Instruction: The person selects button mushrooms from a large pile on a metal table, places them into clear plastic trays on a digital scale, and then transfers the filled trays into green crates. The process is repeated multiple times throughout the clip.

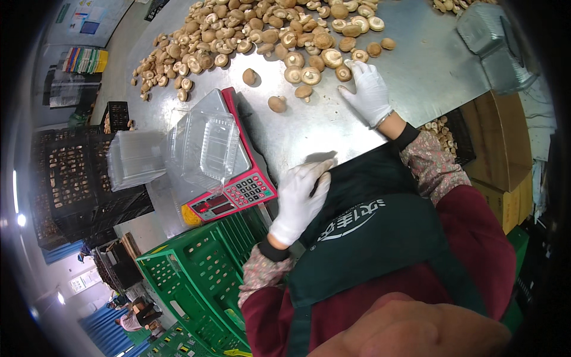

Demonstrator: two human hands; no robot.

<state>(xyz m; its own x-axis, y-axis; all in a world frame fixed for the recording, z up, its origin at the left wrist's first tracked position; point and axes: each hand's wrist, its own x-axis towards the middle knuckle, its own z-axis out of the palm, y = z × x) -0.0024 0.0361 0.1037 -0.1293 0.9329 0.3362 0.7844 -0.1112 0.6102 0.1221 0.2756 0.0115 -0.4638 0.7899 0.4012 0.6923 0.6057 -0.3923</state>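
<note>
My right hand [368,91], in a white glove, is over the steel table [308,138] with thumb and fingers spread. Its fingertips are at the edge of a brown shiitake mushroom [343,73], which still rests on the metal. My left hand [301,196], gloved too, hovers by the table's near edge, thumb apart from the fingers and nothing seen in it. To its left stands a red digital scale [247,189] with a lit display. An open clear plastic clamshell box [214,143] sits on the scale's pan. Loose mushrooms [276,103] lie beyond my left hand.
A large heap of shiitake mushrooms [250,26] covers the far side. Stacked clear plastic boxes [136,156] stand left of the scale. Other clear boxes [495,49] lie far right. Green crates [192,263] are at lower left; a cardboard box [499,138] is at right.
</note>
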